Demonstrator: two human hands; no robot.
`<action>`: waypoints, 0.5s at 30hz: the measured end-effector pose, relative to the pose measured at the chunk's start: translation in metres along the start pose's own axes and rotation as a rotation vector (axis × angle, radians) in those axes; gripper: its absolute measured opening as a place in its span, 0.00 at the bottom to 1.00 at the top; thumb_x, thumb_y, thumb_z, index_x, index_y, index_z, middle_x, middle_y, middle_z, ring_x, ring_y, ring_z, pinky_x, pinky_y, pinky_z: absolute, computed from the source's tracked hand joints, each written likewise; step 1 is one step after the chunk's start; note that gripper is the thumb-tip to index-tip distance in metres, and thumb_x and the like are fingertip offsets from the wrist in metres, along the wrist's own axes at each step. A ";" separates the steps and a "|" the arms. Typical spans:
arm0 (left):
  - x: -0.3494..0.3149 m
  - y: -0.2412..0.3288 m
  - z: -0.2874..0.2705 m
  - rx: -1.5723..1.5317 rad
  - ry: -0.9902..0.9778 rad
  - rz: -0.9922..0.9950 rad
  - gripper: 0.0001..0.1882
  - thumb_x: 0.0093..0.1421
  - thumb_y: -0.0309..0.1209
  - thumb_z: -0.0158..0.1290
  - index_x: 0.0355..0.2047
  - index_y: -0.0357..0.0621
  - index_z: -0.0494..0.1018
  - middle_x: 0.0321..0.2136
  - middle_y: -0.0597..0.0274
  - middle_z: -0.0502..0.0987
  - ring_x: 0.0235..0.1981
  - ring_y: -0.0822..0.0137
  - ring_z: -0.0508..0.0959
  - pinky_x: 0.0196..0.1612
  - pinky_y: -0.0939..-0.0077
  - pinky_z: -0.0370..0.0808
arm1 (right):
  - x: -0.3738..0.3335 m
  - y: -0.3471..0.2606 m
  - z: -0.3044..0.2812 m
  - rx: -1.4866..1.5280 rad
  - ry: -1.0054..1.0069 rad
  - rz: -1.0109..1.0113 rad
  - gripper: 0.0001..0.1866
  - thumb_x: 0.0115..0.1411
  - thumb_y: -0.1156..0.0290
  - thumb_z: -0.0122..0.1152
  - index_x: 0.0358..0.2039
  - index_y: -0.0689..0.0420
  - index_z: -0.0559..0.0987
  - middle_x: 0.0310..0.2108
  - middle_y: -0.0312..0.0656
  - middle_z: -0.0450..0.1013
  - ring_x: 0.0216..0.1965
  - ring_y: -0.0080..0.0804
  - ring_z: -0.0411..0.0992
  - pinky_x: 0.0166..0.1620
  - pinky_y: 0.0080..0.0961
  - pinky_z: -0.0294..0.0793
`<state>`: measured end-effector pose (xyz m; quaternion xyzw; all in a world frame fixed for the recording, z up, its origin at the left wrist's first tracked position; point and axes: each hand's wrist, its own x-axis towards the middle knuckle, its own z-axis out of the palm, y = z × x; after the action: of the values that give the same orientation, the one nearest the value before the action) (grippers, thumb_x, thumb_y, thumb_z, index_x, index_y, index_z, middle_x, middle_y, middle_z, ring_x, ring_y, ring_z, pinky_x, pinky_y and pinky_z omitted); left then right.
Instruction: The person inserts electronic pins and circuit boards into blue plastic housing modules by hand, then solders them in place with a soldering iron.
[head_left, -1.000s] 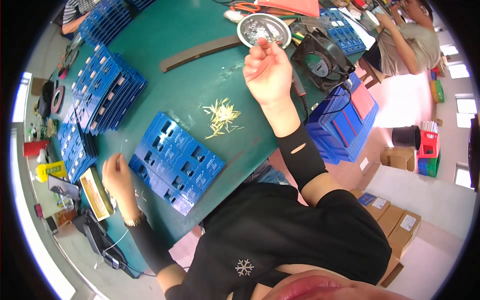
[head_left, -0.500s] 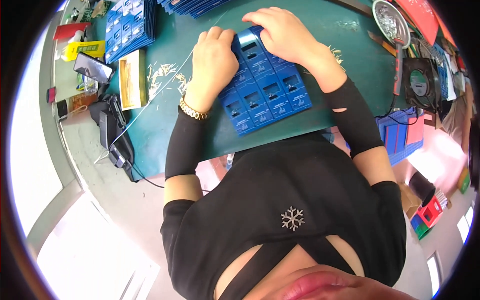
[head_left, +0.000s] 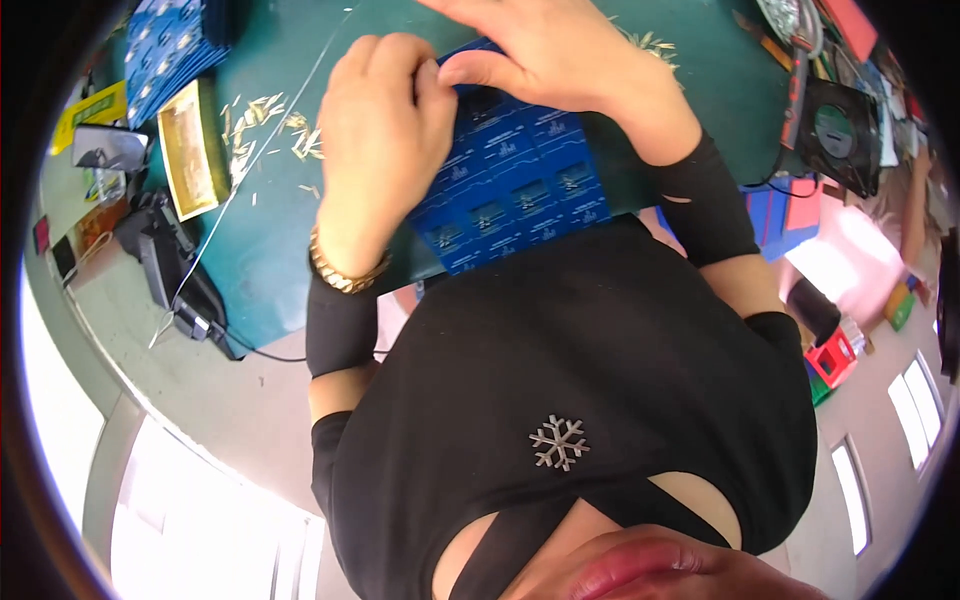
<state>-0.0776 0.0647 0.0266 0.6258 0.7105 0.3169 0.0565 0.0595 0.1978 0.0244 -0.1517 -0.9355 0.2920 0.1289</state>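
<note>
A blue printed sheet [head_left: 510, 190], marked with rows of small panels, lies in front of me at the near table edge, close to my black top. My left hand [head_left: 385, 135] is closed over its upper left edge, fingers curled and a gold band round the wrist. Above the sheet's top, my right hand [head_left: 565, 55] is spread, its thumb reaching to the left fingertips and its other fingers running up to the picture's upper edge. Both hands hide the upper part of the sheet.
A stack of blue sheets [head_left: 175, 60] stands far left, near a gold-coloured tray [head_left: 193, 150] and scattered pale slivers [head_left: 250, 125]. A phone [head_left: 110, 148] and a black device [head_left: 170, 260] line the left edge. At right are a strainer [head_left: 795, 20] and black fan [head_left: 840, 135].
The view has shifted. The blue sheet sits nearer my body, and its visible face looks different, with fainter panels. My right hand has moved left, its thumb now meeting my left fingers.
</note>
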 end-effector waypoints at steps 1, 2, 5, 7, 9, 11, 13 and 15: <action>0.003 0.001 -0.004 -0.067 -0.013 -0.011 0.05 0.57 0.30 0.57 0.30 0.44 0.74 0.26 0.56 0.74 0.31 0.51 0.76 0.33 0.60 0.73 | -0.001 -0.001 -0.004 0.035 -0.034 0.030 0.39 0.64 0.41 0.48 0.60 0.66 0.67 0.28 0.62 0.74 0.31 0.61 0.74 0.37 0.47 0.73; 0.008 0.001 -0.004 -0.055 -0.039 0.007 0.06 0.58 0.32 0.56 0.30 0.44 0.74 0.27 0.56 0.74 0.31 0.51 0.76 0.33 0.61 0.73 | -0.004 0.000 -0.008 0.018 0.021 0.001 0.37 0.65 0.44 0.50 0.60 0.65 0.67 0.28 0.61 0.75 0.30 0.60 0.74 0.34 0.45 0.73; 0.009 -0.012 0.000 0.037 -0.101 0.029 0.08 0.62 0.36 0.54 0.31 0.45 0.74 0.27 0.55 0.75 0.31 0.49 0.77 0.33 0.61 0.74 | -0.004 -0.024 -0.028 -0.014 0.071 0.077 0.33 0.65 0.49 0.53 0.58 0.66 0.68 0.29 0.59 0.76 0.31 0.57 0.75 0.34 0.43 0.73; 0.012 -0.023 0.009 0.103 -0.156 0.054 0.10 0.63 0.38 0.53 0.31 0.45 0.75 0.27 0.54 0.75 0.31 0.49 0.78 0.34 0.61 0.75 | -0.010 0.015 -0.012 0.319 0.156 0.074 0.24 0.65 0.59 0.56 0.53 0.65 0.71 0.30 0.56 0.76 0.31 0.54 0.76 0.33 0.40 0.73; 0.010 -0.038 0.015 0.109 -0.257 0.039 0.14 0.65 0.42 0.50 0.33 0.46 0.76 0.28 0.52 0.77 0.32 0.48 0.79 0.34 0.59 0.75 | -0.016 0.018 -0.004 0.231 0.269 0.004 0.20 0.63 0.66 0.59 0.51 0.65 0.73 0.31 0.53 0.76 0.33 0.50 0.76 0.35 0.36 0.74; 0.012 -0.039 0.015 0.122 -0.289 0.025 0.14 0.65 0.43 0.50 0.36 0.46 0.78 0.31 0.51 0.80 0.34 0.50 0.80 0.35 0.60 0.76 | -0.036 0.007 -0.005 0.220 0.247 0.096 0.18 0.62 0.69 0.59 0.49 0.65 0.73 0.31 0.52 0.76 0.34 0.48 0.76 0.37 0.33 0.74; 0.021 -0.046 0.020 -0.043 -0.473 -0.136 0.18 0.68 0.46 0.46 0.38 0.45 0.76 0.26 0.48 0.76 0.28 0.49 0.76 0.33 0.64 0.72 | -0.057 0.009 -0.007 0.188 0.227 0.193 0.16 0.60 0.73 0.59 0.48 0.65 0.74 0.32 0.50 0.75 0.35 0.45 0.75 0.38 0.31 0.74; 0.018 -0.047 0.012 -0.055 -0.438 -0.136 0.19 0.68 0.47 0.46 0.39 0.45 0.76 0.26 0.49 0.76 0.28 0.51 0.77 0.33 0.66 0.72 | -0.084 0.012 0.007 0.300 0.097 0.290 0.20 0.65 0.64 0.58 0.56 0.55 0.72 0.29 0.37 0.73 0.29 0.23 0.72 0.35 0.21 0.72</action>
<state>-0.1157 0.0853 -0.0019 0.6286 0.7128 0.1884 0.2475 0.1373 0.1735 -0.0006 -0.2776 -0.8425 0.4359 0.1518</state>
